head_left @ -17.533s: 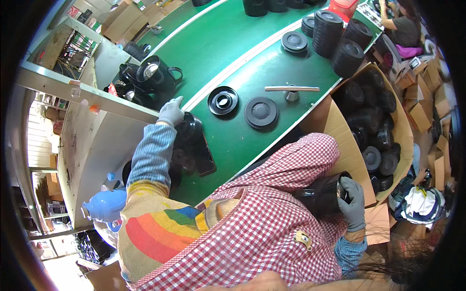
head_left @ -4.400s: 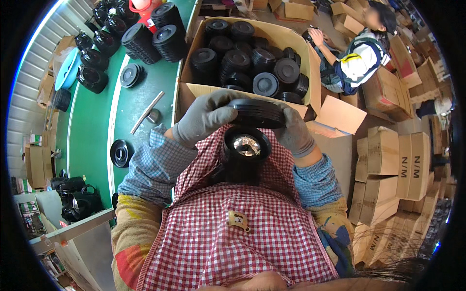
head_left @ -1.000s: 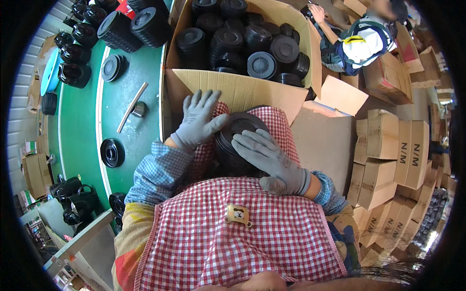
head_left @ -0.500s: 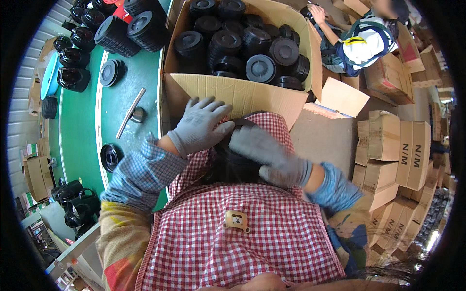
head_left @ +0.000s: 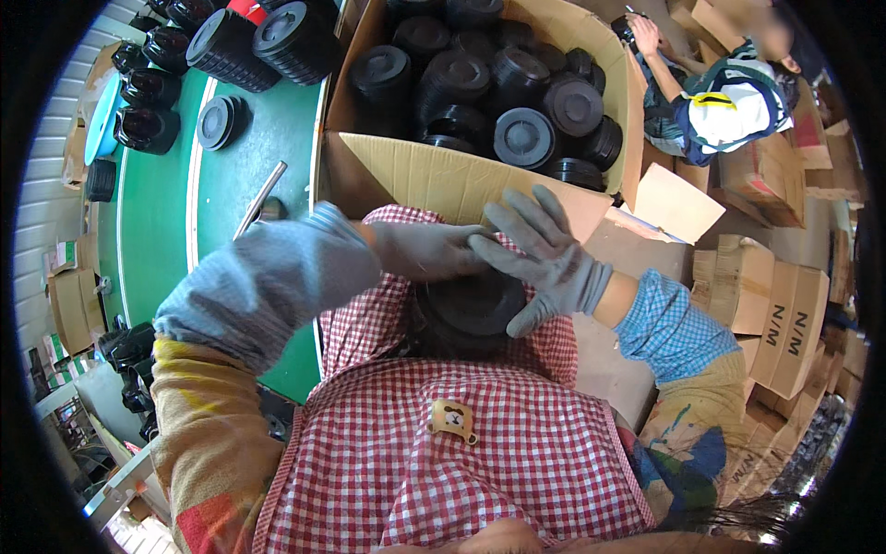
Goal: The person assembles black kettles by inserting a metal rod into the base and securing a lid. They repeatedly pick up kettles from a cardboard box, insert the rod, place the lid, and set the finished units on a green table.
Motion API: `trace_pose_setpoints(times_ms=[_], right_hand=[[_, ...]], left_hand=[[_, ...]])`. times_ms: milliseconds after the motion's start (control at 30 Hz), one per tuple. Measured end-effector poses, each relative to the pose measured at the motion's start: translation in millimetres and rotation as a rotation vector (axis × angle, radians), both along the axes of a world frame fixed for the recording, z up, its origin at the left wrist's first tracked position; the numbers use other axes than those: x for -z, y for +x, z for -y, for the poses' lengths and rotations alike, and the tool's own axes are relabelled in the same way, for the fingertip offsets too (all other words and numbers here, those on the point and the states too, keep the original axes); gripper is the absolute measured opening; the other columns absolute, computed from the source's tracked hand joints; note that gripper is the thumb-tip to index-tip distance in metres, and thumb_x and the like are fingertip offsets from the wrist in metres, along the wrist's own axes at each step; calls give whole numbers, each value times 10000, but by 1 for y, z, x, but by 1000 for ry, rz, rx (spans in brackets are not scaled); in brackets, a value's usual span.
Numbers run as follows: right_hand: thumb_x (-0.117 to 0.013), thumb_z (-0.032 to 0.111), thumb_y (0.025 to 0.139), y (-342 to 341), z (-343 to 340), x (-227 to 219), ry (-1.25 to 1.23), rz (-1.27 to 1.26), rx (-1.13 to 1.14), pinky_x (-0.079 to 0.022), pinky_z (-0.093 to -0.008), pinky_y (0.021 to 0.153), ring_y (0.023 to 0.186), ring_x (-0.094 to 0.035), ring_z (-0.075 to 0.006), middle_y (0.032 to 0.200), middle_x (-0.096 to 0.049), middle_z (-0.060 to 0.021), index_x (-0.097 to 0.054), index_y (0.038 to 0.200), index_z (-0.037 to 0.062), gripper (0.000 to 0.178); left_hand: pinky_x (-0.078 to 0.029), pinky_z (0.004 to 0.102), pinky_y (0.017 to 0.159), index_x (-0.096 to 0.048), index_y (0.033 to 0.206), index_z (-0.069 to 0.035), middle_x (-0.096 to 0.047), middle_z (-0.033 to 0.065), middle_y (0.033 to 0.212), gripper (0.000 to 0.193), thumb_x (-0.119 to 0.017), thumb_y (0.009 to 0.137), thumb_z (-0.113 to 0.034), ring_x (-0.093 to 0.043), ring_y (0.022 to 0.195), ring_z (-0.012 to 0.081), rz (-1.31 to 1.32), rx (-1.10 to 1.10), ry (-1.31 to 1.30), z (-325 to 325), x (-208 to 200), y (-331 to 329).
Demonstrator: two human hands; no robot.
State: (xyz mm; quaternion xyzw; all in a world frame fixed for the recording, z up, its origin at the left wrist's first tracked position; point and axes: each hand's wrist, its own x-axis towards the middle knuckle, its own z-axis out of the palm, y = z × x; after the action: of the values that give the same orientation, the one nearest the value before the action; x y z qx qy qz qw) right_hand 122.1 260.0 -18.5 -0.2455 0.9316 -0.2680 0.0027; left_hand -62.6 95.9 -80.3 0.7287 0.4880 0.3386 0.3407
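A black round part with a wide disc-shaped top (head_left: 471,305) rests in my lap, between my knees, over a red-and-white checked apron. My left hand (head_left: 429,251), in a grey glove and a little blurred, reaches across the far edge of this part with its fingers stretched out. Beside it my right hand (head_left: 549,263), gloved alike, is open with fingers spread above the part's right side. Its fingertips overlap the left hand's fingertips. Whether either hand touches the part I cannot tell.
Ahead stands an open cardboard box (head_left: 397,171) full of stacked black round parts (head_left: 524,138). On the green table (head_left: 148,222) at left lie a metal rod (head_left: 262,196), more black discs (head_left: 220,122) and glossy black housings (head_left: 146,129). A co-worker (head_left: 729,106) bends at far right near stacked cartons (head_left: 796,323).
My left hand has moved right, from the box flap to the part's far edge. My right hand has lifted, turned and spread its fingers. The view has shifted slightly.
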Motion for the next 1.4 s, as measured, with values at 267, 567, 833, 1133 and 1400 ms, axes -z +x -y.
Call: trace_pose_setpoints(times_ms=[267,567,833,1133,1400], right_hand=[[-679,550,810,-17,49,9,-158,-335,-4,-128,-621,1205,1436,-373,-367,1488,-498,-126,-627,1348,149,674],[-594,573,900,-28,73,3,-163,51,-88,-41,-668,1201,1544,-147,-398,1649,-266,-160,-541,1461,231,658],[-640,516,864,-33,4,31,-179,-264,-146,-288,-608,1153,1441,-348,-418,1501,-459,-181,-633,1355,155,609],[-583,561,899,-28,71,15,-108,84,-27,-75,-658,1200,1525,-144,-469,1621,-300,-182,-565,1443,251,626],[-224,485,1097,8,12,67,-679,18,675,-248,-418,1234,1475,-335,-361,1569,-357,-221,-241,1580,29,665]], left_hand=[[-504,461,1066,-492,1437,-118,-501,129,1489,404,-477,1048,-227,-545,1323,302,-131,32,-803,-60,-33,-11],[-542,457,962,-676,1219,-55,-705,148,1108,519,-612,970,-505,-696,1065,338,101,-79,-706,-41,17,29],[-505,370,931,-649,1247,-64,-654,85,1215,439,-669,941,-378,-624,1134,224,-47,99,-501,-38,-19,-2],[-489,366,1036,-666,1241,-104,-622,102,1245,446,-648,953,-443,-559,1245,223,117,-222,-915,-45,-24,14],[-455,344,1102,-443,1473,16,-542,193,1408,513,-543,1004,-166,-544,1295,268,536,-334,-853,8,-13,-18]])
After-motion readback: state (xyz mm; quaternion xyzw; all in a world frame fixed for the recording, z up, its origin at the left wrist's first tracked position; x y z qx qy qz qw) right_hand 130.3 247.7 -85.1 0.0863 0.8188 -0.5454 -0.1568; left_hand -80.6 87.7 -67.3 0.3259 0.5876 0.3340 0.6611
